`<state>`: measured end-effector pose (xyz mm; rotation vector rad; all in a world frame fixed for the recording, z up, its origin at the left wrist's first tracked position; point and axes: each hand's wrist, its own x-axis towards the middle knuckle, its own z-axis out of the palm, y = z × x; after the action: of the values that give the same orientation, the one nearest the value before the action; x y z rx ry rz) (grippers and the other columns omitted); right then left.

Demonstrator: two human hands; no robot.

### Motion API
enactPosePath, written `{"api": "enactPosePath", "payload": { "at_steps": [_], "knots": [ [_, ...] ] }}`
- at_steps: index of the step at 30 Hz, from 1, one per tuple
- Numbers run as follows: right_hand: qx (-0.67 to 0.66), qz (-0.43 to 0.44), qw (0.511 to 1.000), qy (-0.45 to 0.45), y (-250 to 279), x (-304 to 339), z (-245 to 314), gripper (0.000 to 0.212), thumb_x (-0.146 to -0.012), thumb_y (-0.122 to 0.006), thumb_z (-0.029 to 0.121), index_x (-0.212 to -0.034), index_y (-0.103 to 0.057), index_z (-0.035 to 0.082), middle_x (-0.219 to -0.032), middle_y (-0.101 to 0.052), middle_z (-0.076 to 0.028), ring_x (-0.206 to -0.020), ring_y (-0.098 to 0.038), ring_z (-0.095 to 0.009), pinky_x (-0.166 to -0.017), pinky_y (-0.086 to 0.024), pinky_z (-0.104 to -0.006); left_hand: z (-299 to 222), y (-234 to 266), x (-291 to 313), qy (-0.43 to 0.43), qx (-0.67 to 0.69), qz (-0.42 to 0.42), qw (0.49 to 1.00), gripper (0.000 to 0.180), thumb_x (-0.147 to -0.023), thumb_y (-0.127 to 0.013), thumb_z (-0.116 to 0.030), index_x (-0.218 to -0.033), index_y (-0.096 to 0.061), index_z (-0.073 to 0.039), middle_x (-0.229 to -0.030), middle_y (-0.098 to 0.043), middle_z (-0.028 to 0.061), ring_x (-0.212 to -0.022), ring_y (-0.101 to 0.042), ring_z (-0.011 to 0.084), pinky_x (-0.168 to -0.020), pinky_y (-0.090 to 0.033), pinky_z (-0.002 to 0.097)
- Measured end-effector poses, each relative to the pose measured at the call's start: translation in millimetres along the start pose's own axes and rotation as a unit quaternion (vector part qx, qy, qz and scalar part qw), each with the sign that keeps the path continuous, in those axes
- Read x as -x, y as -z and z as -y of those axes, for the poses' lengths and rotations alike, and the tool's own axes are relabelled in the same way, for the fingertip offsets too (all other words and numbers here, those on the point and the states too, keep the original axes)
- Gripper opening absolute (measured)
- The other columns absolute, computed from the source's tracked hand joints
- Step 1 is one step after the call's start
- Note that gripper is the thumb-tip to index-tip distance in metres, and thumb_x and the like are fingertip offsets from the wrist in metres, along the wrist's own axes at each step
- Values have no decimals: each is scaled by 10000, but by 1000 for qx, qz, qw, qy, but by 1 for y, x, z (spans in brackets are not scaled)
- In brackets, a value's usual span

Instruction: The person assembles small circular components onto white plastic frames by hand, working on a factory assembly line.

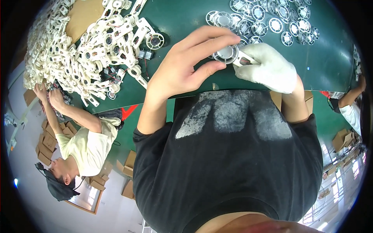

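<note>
My bare left hand (182, 70) pinches the round ring end of a white plastic fan part (228, 54) between thumb and fingers. My right hand (268, 68), in a white cloth glove, grips the arm end of the same part from the right. The part is held just above the near edge of the green table (182, 23), in front of my black shirt. My fingers hide much of the ring.
A big heap of white plastic brackets (97, 42) with small motors and wires lies at the table's left, partly on a cardboard sheet (83, 13). Several loose white rings (268, 19) lie at the right. A co-worker (87, 143) works at the left; another person's arm (349, 103) shows at right.
</note>
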<state>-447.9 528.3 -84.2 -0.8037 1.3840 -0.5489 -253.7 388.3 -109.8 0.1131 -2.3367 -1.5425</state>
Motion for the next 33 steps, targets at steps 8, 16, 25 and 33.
{"api": "enactPosePath", "payload": {
  "at_steps": [8, 16, 25, 33],
  "knots": [
    [19, -15, 999, 34, -4, 5, 5, 262, -861, -662, 224, -786, -594, -17, -619, -484, -24, -590, -438, -99, -554, -382, -322, -9, -9, 1, -1, -47, -50, 998, 513, -789, -794, -44, -1289, -684, -8, -1264, -711, 154, -1165, -692, 301, -949, -571, 369],
    [32, -45, 998, 24, -6, 5, 11, 489, -985, -626, 479, -866, -692, 10, -642, -587, -50, -610, -550, -102, -587, -458, -318, -8, -16, -2, -86, -100, -64, 989, 593, -744, -794, -10, -1318, -648, -1, -1256, -708, 152, -1108, -711, 331, -923, -597, 374],
    [139, -109, 977, 121, -24, -10, 1, 376, -966, -617, 451, -1065, -709, 99, -803, -705, -155, -799, -728, -283, -710, -554, -385, -9, -22, 4, 39, 95, -137, 985, 667, -759, -846, -223, -1352, -631, -3, -1267, -714, 153, -1130, -709, 324, -980, -547, 378],
    [320, -255, 860, 304, -34, -17, -24, 237, -983, -626, 354, -1179, -682, 233, -812, -696, -65, -595, -686, -276, -572, -561, -426, 2, -27, 4, 81, 218, -81, 969, 297, -926, -703, -3, -1210, -674, 80, -1309, -667, 229, -1190, -660, 265, -995, -533, 356]
  ]
}}
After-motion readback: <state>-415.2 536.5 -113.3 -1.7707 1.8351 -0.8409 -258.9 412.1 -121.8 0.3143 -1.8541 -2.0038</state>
